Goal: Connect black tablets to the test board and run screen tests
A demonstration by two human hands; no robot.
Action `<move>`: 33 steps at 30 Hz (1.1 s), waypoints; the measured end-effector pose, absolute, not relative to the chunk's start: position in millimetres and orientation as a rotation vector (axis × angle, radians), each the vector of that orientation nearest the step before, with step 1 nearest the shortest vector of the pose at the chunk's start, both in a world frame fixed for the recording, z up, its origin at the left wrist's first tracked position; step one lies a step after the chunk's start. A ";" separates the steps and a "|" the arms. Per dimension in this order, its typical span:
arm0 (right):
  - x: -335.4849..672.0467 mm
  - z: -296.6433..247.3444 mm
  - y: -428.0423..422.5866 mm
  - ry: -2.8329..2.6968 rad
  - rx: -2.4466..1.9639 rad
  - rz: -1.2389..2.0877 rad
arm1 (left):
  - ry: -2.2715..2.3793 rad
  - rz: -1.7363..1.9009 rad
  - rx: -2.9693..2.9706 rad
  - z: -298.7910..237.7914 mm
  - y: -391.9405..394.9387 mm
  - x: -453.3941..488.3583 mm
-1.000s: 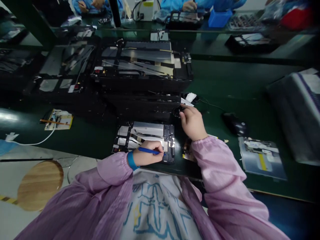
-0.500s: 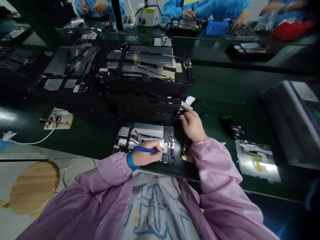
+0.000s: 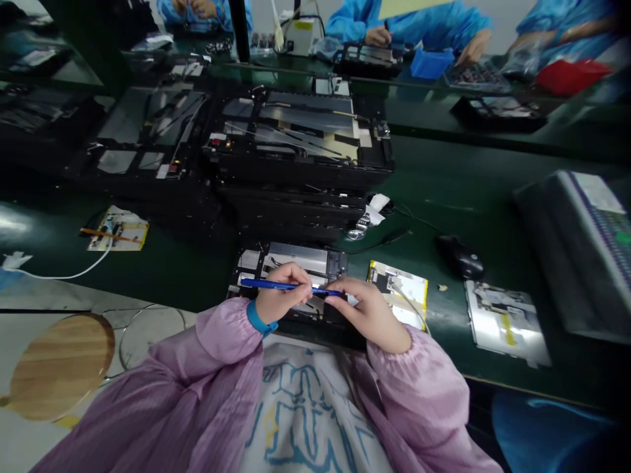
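Pen (image 3: pixel 263 284) is held almost level above the device (image 3: pixel 300 256), its shaft pinched between the thumb and fingers of the left hand (image 3: pixel 282 299). Its darker end is gripped between the thumb and fingers of the right hand (image 3: pixel 372 315); whether a cap is held there cannot be told. Both hands are thus closed on the pen. A blue wristband (image 3: pixel 260 320) is worn on the left wrist.

The device is laid flat on the table (image 3: pixel 428 171), partly covered by both hands, just in front of a stack (image 3: pixel 305 131) of similar units. Beside the right hand, a yellow-edged panel (image 3: pixel 414 289) is partly hidden by the right sleeve (image 3: pixel 424 381). Farther right, a silver plate (image 3: pixel 507 328) is placed near the mouse (image 3: pixel 461 257). Well to the left, a white cable (image 3: pixel 73 276) is run to a board (image 3: pixel 131 230). Across the table, another device is worked on by a co-worker's hand (image 3: pixel 378 36).
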State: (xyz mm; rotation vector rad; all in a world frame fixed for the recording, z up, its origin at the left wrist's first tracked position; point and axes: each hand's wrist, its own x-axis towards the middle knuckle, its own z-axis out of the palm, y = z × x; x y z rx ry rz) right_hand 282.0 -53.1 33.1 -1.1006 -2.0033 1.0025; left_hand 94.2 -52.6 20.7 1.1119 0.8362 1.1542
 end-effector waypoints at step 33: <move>284.0 -22.4 -76.6 -1.913 -1.567 0.783 | 1.191 1.708 0.515 -0.4 -49.8 -17.9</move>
